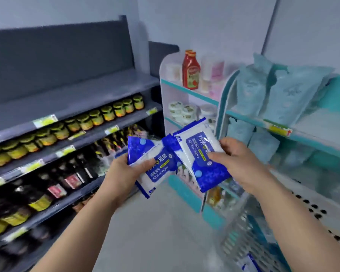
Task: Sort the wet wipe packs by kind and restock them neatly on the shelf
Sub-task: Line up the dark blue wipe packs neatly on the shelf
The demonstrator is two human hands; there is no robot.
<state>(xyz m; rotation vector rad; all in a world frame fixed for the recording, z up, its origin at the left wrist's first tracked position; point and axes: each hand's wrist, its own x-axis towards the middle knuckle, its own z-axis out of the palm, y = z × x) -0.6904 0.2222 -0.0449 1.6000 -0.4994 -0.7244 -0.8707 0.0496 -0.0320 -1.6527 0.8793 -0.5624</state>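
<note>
holding one blue alcohol wipe pack (152,165) in the left hand (126,171), right hand (238,163) gripping another pack (201,154), teal shelf (302,138) beside them.

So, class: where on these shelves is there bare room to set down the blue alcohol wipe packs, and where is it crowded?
Bare: the teal shelf right of the pale blue packs, and the grey top shelf above the jars. Crowded: the jar rows, the dark bottles below them, and the white end shelves around the red bottles.
</note>
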